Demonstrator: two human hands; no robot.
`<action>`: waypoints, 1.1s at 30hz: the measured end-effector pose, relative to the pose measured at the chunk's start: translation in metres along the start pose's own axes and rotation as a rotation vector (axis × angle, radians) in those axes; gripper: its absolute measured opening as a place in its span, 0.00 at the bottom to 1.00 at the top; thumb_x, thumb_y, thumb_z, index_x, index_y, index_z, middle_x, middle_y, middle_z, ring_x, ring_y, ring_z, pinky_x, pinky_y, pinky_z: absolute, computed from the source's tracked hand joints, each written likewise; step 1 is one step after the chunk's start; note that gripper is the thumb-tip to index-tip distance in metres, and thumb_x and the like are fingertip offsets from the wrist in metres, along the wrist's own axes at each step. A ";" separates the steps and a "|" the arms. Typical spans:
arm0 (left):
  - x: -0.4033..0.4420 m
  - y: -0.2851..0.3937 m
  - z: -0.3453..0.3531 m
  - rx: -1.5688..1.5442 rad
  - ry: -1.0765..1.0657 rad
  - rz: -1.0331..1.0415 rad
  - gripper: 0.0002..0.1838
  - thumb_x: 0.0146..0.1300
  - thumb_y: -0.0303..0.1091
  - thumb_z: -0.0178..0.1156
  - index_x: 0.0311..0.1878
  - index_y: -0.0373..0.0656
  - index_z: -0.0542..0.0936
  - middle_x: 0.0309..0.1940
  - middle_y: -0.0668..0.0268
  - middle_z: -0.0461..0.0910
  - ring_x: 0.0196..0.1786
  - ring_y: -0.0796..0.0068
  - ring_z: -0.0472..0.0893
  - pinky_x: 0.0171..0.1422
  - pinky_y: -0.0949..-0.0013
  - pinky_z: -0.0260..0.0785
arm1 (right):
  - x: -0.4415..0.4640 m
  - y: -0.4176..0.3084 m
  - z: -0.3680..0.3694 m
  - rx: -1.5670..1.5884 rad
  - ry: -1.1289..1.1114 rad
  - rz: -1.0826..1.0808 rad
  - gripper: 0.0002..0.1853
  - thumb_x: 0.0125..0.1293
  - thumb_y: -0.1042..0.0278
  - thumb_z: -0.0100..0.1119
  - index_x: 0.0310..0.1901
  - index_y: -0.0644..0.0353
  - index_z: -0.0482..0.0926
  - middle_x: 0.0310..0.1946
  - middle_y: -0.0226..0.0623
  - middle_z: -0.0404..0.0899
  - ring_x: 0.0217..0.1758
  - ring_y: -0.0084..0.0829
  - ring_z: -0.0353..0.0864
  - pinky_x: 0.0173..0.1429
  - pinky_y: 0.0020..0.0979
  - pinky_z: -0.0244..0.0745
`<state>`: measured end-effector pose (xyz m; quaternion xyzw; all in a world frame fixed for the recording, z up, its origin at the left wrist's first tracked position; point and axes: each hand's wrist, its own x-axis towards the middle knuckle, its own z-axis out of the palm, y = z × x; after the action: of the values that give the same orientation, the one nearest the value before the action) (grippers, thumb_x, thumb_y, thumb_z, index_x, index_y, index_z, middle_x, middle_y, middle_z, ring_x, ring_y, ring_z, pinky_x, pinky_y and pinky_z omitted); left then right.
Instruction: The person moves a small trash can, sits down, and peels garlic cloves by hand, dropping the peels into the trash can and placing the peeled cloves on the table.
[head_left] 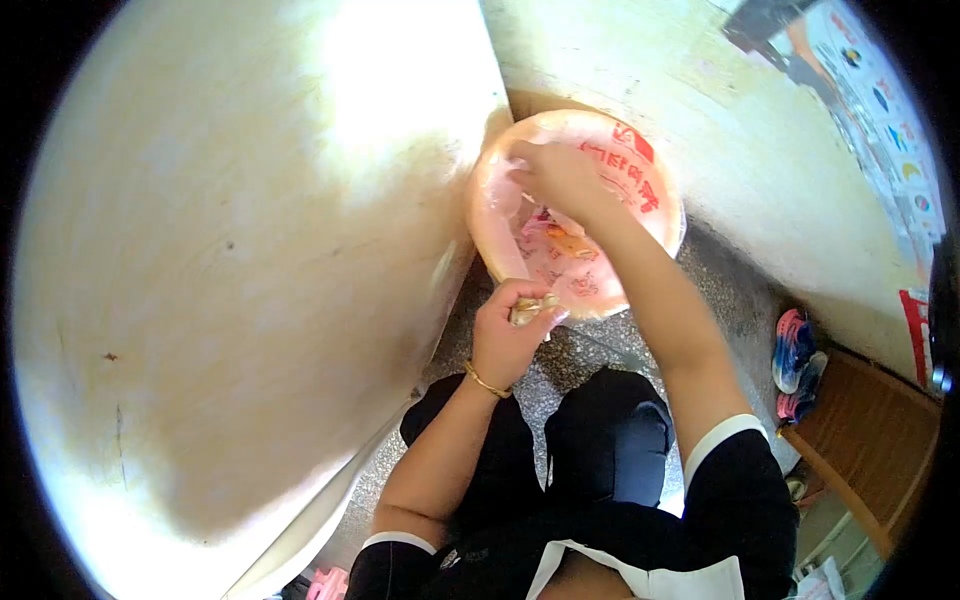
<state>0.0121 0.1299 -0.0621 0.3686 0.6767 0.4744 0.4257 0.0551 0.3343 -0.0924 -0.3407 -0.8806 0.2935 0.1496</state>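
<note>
A round bin point(481, 225) stands in the corner, lined with a pinkish, see-through plastic bag point(505, 235). Red printed characters show on its far right side, and some orange and pink scraps point(570, 243) lie at the bottom. At the near left rim, my left hand point(503, 328) is closed around a small pale yellowish-white thing point(530, 309), whose kind I cannot make out. My right hand point(560, 178) reaches over the bin to its far left side. Its fingers are bent together close to the bag, and whatever they hold is hidden.
A pale, flat panel point(250, 250) rises directly left of the bin, and a wall point(720, 150) stands behind and to the right. Blue and pink shoes point(793, 350) rest on the speckled floor point(720, 270) by a brown wooden seat point(870, 430). My knees are just before the bin.
</note>
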 end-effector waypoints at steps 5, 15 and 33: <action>0.002 0.004 -0.002 -0.133 0.012 -0.012 0.09 0.52 0.24 0.64 0.36 0.39 0.75 0.29 0.70 0.76 0.29 0.84 0.74 0.32 0.79 0.68 | -0.075 0.012 -0.052 0.097 0.191 0.425 0.16 0.52 0.49 0.61 0.32 0.53 0.77 0.25 0.36 0.79 0.27 0.37 0.79 0.32 0.37 0.70; -0.045 0.025 0.013 -0.351 0.007 -0.219 0.12 0.51 0.28 0.66 0.37 0.38 0.75 0.27 0.71 0.76 0.27 0.86 0.72 0.29 0.81 0.66 | -0.157 0.088 -0.029 0.198 -0.025 0.998 0.30 0.48 0.40 0.61 0.33 0.66 0.78 0.35 0.49 0.79 0.43 0.42 0.77 0.51 0.38 0.69; -0.390 0.197 -0.173 -0.160 0.336 -0.340 0.10 0.51 0.27 0.65 0.36 0.39 0.76 0.27 0.68 0.76 0.23 0.82 0.73 0.27 0.78 0.67 | -0.473 -0.174 -0.159 0.468 0.282 1.427 0.21 0.50 0.59 0.48 0.35 0.72 0.77 0.32 0.51 0.79 0.32 0.39 0.78 0.36 0.39 0.70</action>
<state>0.0137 -0.2243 0.2467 0.1307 0.7506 0.5027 0.4085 0.3815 -0.0285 0.1104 -0.8207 -0.3344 0.4516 0.1031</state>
